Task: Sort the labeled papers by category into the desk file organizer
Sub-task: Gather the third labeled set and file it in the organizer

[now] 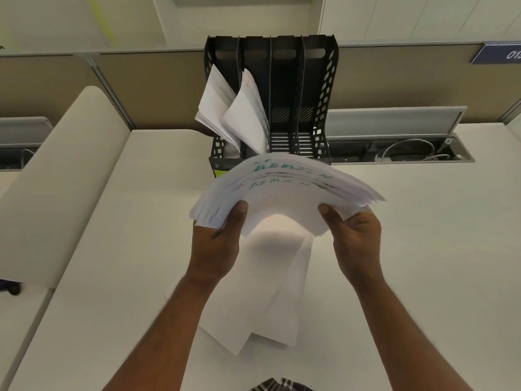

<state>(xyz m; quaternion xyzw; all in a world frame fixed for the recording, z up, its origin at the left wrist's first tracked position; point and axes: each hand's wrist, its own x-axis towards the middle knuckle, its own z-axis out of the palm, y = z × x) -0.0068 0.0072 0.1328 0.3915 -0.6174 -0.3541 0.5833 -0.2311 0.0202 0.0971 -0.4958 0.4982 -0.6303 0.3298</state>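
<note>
Both hands lift a fanned bundle of labeled sheets toward the black file organizer.

Left hand [217, 244] and right hand [355, 235] each clamp a lower corner of the paper stack [284, 190], thumbs on top, so it arches just in front of the desk file organizer [318, 88] at twelve o'clock. Teal handwriting on the top sheets looks like "ADMIN", twice over, though blurred. Two left compartments already hold leaning papers [225, 108]; the two right ones look empty. More loose sheets [253, 306] lie on the desk [423, 249] at six o'clock, under the hands. This seems to be the filing of one category: next, the bundle needs squaring and tipping upright into a free slot. A blue sign [499, 53] at two o'clock shows "01", cut off.
</note>
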